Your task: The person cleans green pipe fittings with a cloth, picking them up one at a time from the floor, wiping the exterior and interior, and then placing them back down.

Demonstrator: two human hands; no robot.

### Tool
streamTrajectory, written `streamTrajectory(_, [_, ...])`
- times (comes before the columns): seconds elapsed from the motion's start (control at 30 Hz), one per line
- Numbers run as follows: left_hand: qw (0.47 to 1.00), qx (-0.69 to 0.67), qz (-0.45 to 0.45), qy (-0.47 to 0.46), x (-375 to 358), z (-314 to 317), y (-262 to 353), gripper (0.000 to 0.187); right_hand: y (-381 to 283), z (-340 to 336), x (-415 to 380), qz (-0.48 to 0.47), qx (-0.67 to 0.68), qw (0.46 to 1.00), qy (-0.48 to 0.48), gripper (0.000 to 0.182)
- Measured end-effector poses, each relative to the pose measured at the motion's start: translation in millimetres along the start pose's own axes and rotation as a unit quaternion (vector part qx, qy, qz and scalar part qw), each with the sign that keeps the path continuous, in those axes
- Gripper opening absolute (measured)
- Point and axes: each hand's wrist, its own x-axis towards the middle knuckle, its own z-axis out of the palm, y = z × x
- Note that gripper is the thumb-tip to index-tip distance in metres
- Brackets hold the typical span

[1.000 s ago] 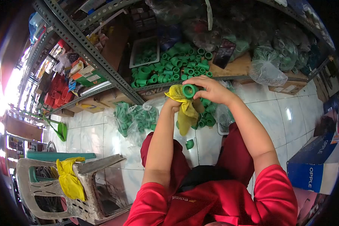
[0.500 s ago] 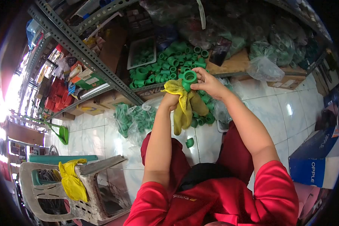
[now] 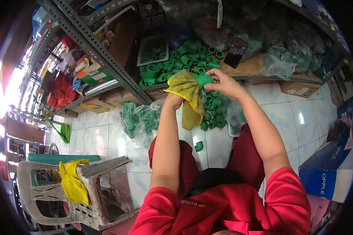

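My left hand (image 3: pixel 175 100) is closed on a yellow cloth (image 3: pixel 193 102), which covers most of its fingers and hangs down. The cloth presses against the left end of a green pipe fitting (image 3: pixel 203 80). My right hand (image 3: pixel 226 84) grips that fitting from the right, between thumb and fingers. Just beyond my hands, many similar green fittings (image 3: pixel 184 60) lie heaped on the low shelf. Below, more fittings (image 3: pixel 213 113) are piled on the floor, and a single green elbow (image 3: pixel 199 146) lies between my legs.
A white tray (image 3: pixel 138 58) holds fittings on the shelf, near a dark phone-like object (image 3: pixel 236 53). Bagged fittings (image 3: pixel 139 119) sit on the tiles. A worn plastic chair (image 3: pixel 25 188) with another yellow cloth (image 3: pixel 73 182) stands left; a blue box (image 3: pixel 319 178) is at right.
The fitting has turned, so its round opening no longer faces me. The cloth has shifted up and spread over its left end. The view has moved slightly.
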Motion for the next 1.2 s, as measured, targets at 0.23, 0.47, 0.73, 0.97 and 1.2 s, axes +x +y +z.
streamTrajectory(0.23, [0.929, 0.345, 0.131, 0.014, -3, 22, 14, 0.029, -16, 14, -4, 0.115, -0.138, 0.984, 0.015, 0.035])
streamTrajectory(0.47, [0.995, 0.093, -0.001, 0.027, 6, 2, -27, 0.031, -6, 17, -9, -0.152, -0.156, 0.976, 0.005, 0.033])
streamTrajectory(0.73, [0.962, 0.262, 0.058, 0.049, 7, 18, -2, 0.026, -7, 20, -9, -0.182, -0.276, 0.940, 0.083, 0.036])
streamTrajectory(0.97, [0.837, 0.530, 0.107, 0.082, 2, 16, -15, 0.027, 0, 12, -4, 0.194, -0.114, 0.974, -0.004, 0.049])
streamTrajectory(1.2, [0.972, 0.218, -0.064, 0.054, 5, 18, 0, 0.034, 7, 0, -3, -0.157, -0.334, 0.929, -0.005, 0.050])
